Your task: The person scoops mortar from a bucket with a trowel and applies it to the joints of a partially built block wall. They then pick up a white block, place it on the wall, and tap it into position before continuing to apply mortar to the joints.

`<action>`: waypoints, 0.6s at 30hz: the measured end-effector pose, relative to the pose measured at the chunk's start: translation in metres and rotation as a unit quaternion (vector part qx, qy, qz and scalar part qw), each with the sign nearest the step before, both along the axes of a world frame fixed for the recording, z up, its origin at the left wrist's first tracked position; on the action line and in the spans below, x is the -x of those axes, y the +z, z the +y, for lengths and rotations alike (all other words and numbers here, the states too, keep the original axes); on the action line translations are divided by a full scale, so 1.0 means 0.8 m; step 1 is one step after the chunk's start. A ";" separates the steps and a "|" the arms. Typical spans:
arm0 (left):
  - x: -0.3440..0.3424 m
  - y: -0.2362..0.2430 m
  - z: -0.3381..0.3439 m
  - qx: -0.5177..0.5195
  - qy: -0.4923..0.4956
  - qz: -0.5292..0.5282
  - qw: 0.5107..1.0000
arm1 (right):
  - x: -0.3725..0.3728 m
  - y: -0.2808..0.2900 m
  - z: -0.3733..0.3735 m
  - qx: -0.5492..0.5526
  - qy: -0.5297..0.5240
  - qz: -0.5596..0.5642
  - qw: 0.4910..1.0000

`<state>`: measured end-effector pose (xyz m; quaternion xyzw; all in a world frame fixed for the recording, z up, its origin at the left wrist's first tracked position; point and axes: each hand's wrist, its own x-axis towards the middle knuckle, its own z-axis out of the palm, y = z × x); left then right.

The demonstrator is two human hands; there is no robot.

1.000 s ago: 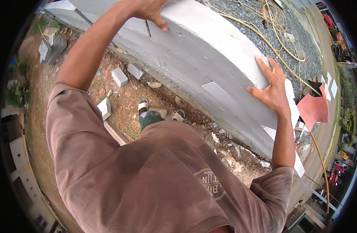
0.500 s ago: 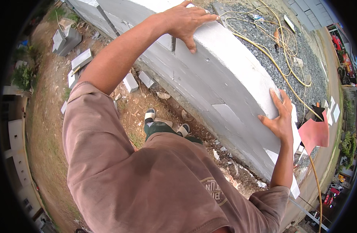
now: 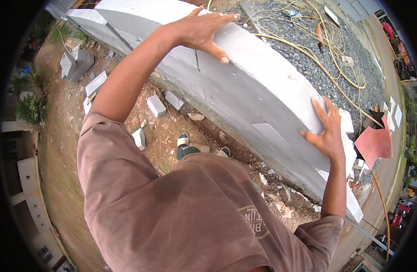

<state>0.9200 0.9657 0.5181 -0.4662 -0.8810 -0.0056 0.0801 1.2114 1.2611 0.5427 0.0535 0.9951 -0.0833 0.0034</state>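
A long white lightweight-concrete block (image 3: 267, 68) lies on top of a low grey block wall (image 3: 244, 113) that runs diagonally from far left to near right. My left hand (image 3: 204, 34) clasps the block near its far left end, fingers across the white top and thumb down on the near face. Toward the right end, my right hand (image 3: 327, 129) grips it likewise, its fingers spread over the top and its thumb at the near edge. A thin upright seam parts this block from its neighbour, just left of my left thumb. The undersides of both palms are hidden.
Grey gravel (image 3: 285, 50) with a looped yellow hose (image 3: 328, 43) lies beyond the wall. A pink sheet (image 3: 375, 141) hangs past my right hand. Loose blocks (image 3: 156, 105) and rubble lie on the dirt near my sandalled feet (image 3: 183, 139).
The dark gap beside my left hand has narrowed to a thin seam. Both hands keep their grip on the block, and the whole view has shifted slightly.
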 end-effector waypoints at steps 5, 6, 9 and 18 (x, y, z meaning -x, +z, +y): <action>0.038 0.047 0.007 -0.116 0.105 -0.198 0.968 | -0.029 0.003 -0.026 -0.014 0.105 0.008 0.994; 0.050 0.044 0.003 -0.108 0.100 -0.172 0.974 | -0.041 0.007 -0.044 0.008 0.139 -0.005 0.990; 0.072 0.018 0.003 -0.067 0.090 -0.121 0.986 | -0.088 -0.002 -0.073 0.224 0.263 -0.010 0.938; 0.055 0.022 0.046 -0.062 0.101 -0.148 0.982 | -0.267 -0.139 0.043 0.385 -0.421 0.501 0.651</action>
